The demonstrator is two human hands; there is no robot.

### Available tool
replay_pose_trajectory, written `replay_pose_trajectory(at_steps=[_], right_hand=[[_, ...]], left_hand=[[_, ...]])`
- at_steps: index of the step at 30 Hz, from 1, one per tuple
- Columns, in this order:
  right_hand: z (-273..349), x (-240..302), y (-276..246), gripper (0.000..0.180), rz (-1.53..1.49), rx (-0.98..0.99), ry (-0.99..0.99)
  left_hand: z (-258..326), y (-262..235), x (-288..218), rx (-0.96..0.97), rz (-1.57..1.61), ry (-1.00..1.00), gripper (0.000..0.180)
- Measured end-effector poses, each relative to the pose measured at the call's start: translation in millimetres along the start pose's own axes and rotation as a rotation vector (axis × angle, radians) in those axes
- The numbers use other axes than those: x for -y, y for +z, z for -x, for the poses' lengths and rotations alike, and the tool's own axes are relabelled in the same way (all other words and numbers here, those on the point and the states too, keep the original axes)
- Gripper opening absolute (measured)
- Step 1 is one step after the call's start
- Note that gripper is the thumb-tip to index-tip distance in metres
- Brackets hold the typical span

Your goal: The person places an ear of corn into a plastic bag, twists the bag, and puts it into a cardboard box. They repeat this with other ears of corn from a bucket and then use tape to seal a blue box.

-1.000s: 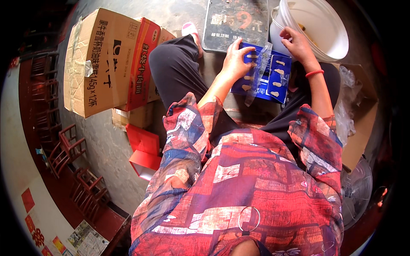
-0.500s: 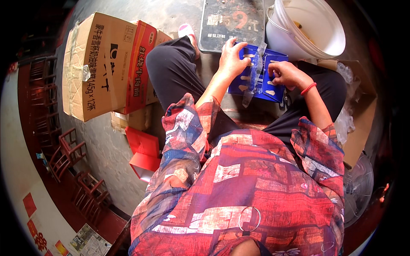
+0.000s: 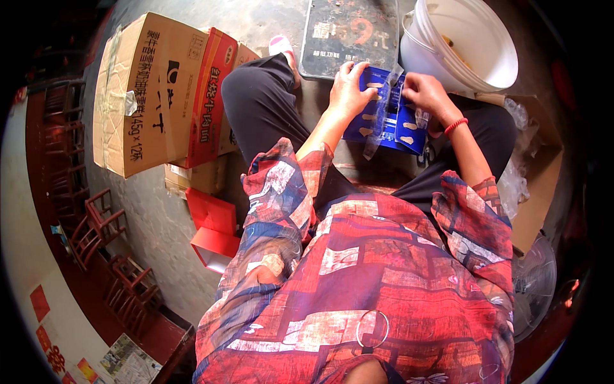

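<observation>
My left hand (image 3: 348, 89) grips the left side of a blue card (image 3: 387, 121) with small pale shapes on it, held over my lap. My right hand (image 3: 425, 93) pinches the card's upper right edge, where a clear plastic film (image 3: 380, 125) hangs down across the blue face. A red band circles my right wrist. Both forearms come out of patterned red and blue sleeves.
A white plastic bucket (image 3: 470, 41) stands just beyond my right hand. A dark flat board (image 3: 348, 32) lies on the floor ahead. Large cardboard boxes (image 3: 144, 93) sit at my left, red boxes (image 3: 214, 230) below them, crumpled clear plastic (image 3: 515, 185) and a fan (image 3: 534, 288) at my right.
My right hand has moved from the card's right side up to its top edge near the left hand. The clear film has come further away from the blue card.
</observation>
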State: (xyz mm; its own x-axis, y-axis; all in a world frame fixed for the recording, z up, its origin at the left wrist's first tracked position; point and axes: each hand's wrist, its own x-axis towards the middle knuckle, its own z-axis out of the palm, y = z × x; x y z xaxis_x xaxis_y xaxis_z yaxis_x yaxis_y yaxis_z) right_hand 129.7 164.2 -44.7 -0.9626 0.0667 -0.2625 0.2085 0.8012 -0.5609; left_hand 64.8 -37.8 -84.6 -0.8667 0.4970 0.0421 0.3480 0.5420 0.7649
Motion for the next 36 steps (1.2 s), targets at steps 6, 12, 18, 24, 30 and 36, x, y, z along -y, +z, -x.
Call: replay_pose_trajectory(at_steps=[6, 12, 18, 24, 30, 36], right_hand=[[-23, -5, 10, 0.026, 0.080, -0.282, 0.015], [-34, -5, 4, 0.021, -0.053, -0.233, -0.053], [-29, 4, 7, 0.015, -0.094, -0.277, -0.073], [-24, 5, 0, 0.015, -0.142, -0.262, -0.056], [-17, 7, -4, 0.012, -0.172, -0.218, 0.013], [2, 31, -14, 0.009, -0.115, -0.252, -0.113]], left_hand=[[-2, 7, 2, -0.053, 0.050, 0.018, 0.052], [-6, 9, 5, -0.071, 0.105, 0.000, 0.049], [-12, 12, 4, -0.061, 0.141, -0.109, 0.048], [-13, 18, 3, -0.096, 0.116, -0.118, 0.047], [-14, 15, 0, -0.054, 0.136, -0.190, 0.047], [-14, 17, 1, -0.073, 0.145, -0.213, 0.046]])
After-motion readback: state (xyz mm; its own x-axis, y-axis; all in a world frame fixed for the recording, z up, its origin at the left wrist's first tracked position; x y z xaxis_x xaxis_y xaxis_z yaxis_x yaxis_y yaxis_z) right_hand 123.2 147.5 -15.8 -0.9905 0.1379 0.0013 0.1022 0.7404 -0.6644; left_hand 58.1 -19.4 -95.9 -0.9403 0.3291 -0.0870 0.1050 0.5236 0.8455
